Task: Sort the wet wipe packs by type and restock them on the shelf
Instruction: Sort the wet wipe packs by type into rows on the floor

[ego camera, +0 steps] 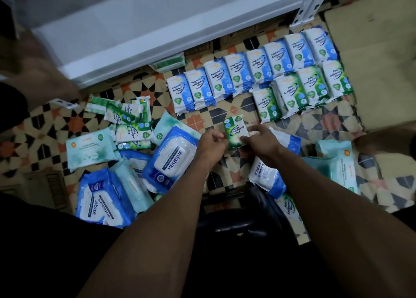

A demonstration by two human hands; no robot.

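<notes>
Sorting is judged partly done: a green pine pack (236, 132) is gripped by both the left hand (211, 143) and right hand (262, 143) just below the sorted rows (258, 72); an unsorted pile (135, 153) remains left of them, the shelf (135, 27) unstocked.

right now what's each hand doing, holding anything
Left hand: fingers curled, pinching the left edge of the green pine wipes pack.
Right hand: gripping the same pack from its right side.
</notes>
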